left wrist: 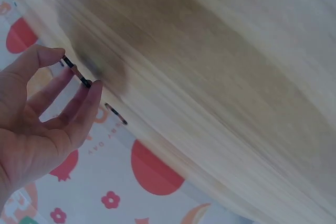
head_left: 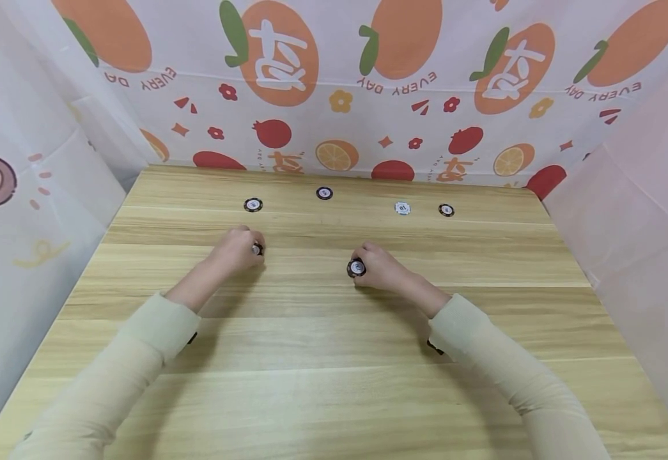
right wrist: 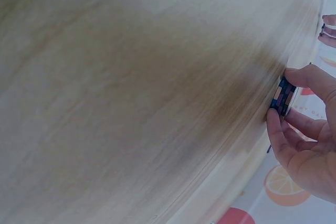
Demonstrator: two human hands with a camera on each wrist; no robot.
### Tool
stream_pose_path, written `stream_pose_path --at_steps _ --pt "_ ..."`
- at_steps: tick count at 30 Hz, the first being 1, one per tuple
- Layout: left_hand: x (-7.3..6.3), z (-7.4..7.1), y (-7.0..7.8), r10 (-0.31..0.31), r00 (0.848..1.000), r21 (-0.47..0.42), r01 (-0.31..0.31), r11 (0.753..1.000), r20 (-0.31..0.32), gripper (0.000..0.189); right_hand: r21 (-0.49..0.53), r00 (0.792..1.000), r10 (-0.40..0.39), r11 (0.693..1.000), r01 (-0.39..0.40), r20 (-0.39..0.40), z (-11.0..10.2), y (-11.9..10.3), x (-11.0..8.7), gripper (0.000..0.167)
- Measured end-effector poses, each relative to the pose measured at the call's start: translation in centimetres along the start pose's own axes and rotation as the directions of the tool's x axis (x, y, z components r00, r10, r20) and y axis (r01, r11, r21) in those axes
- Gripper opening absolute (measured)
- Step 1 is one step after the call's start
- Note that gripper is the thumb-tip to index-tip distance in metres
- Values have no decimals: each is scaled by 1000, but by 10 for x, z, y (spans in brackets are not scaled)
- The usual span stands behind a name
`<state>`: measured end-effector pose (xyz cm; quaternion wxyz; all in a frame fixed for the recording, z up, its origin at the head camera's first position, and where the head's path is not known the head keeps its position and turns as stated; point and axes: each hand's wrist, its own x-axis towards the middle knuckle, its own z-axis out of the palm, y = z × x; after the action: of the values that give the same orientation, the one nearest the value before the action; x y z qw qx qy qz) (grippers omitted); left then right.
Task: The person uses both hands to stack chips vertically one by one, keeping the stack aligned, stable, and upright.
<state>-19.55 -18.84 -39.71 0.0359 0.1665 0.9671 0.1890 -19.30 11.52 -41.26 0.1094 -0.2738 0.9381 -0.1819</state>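
Observation:
My left hand (head_left: 236, 250) pinches one black-edged poker chip (left wrist: 77, 71) between thumb and fingertips, and in the left wrist view the chip is edge-on, just over the tabletop. My right hand (head_left: 384, 271) grips a short stack of dark poker chips (right wrist: 283, 96) by its rim; the exact number is hard to tell. In the head view the top chip's pale centre faces up. Beyond the hands lie a black chip (head_left: 253, 204) at the left, another dark chip (head_left: 325, 193) near the middle, a white chip (head_left: 402, 208), and a black chip (head_left: 446, 210) at the right.
The wooden table (head_left: 305, 396) ends at a fruit-printed curtain (head_left: 334, 121) behind, with more cloth at both sides. A dark object (head_left: 192, 338) shows beside the left sleeve, and another dark object (head_left: 435, 347) sits partly hidden under the right cuff.

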Motion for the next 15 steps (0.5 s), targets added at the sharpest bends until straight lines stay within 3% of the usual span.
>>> stream_pose_path --at_steps 15 --pt "0 14 20 104 995 53 -104 993 10 17 11 1000 -19 1000 19 -16 0 0 -1 35"
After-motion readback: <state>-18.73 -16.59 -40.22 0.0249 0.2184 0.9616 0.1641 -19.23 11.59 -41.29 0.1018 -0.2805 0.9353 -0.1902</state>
